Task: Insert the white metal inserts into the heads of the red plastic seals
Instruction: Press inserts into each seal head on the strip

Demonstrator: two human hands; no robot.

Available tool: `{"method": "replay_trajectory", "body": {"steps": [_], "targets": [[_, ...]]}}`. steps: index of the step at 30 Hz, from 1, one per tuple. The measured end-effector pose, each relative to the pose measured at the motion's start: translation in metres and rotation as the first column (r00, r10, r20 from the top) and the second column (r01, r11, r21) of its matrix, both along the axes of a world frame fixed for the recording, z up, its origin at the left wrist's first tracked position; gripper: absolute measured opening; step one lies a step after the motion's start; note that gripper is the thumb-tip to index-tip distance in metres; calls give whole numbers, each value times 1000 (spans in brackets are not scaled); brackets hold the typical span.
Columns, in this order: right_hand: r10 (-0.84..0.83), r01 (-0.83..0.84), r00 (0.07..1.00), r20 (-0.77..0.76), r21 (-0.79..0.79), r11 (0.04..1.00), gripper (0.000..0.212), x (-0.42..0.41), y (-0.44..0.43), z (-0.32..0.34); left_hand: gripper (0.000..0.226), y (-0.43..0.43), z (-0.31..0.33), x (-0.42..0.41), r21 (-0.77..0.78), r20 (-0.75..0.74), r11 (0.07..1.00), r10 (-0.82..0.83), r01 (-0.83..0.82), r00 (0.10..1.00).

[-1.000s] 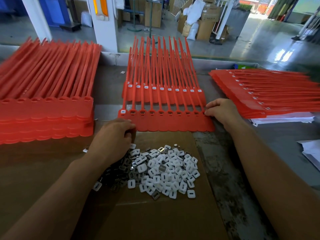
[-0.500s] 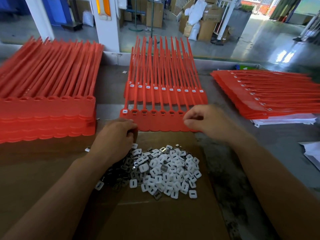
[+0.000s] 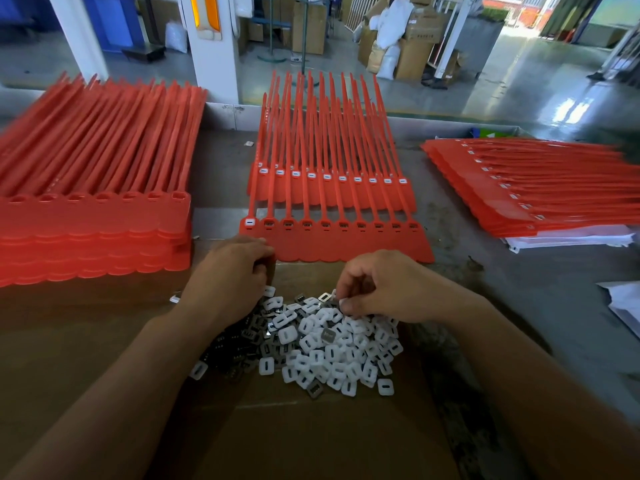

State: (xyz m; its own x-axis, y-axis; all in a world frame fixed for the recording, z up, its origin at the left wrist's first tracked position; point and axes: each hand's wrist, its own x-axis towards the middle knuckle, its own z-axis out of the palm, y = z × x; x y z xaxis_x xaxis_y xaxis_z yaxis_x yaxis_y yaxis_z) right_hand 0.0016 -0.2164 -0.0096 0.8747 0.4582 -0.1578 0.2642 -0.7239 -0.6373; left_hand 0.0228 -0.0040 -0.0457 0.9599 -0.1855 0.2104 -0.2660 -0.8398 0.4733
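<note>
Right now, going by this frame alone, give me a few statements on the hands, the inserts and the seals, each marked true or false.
1. The right hand pinches a white insert at the pile of inserts. True.
2. Every head in the front strip of seals holds an insert. False: only the leftmost head does.
3. The pile lies on brown cardboard. True.
4. The left hand holds a red seal up in the air. False: it is down beside the pile, by the front strip's near left corner.
</note>
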Motion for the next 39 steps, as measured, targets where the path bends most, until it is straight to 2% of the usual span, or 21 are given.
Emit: {"method": "replay_trajectory", "body": {"steps": [6, 21, 29, 31, 35, 39], "targets": [[-9, 7, 998, 60, 35, 999, 14, 0, -4, 1, 37, 0, 0, 0, 0, -4, 1000, -6, 6, 1000], [23, -23, 1000, 8, 45, 999, 23, -1, -11, 4, 37, -1, 0, -1, 2, -10, 1000, -3, 3, 1000], [5, -5, 1000, -8, -4, 1000, 17, -2, -10, 6, 37, -1, 0, 0, -4, -18, 1000, 0, 0, 1000], [-35, 34, 999, 13, 42, 999, 14, -1, -6, 8, 38, -1, 0, 0, -8, -19, 1000, 3, -3, 1000], [-136, 111, 978, 161, 151, 982, 20, 15, 8, 12, 38, 0, 0, 0, -11, -19, 1000, 4, -4, 1000], [-229, 193, 959, 165, 211, 958, 19, 41, 28, 7, 37, 0, 0, 0, -21, -26, 1000, -4, 3, 1000]]}}
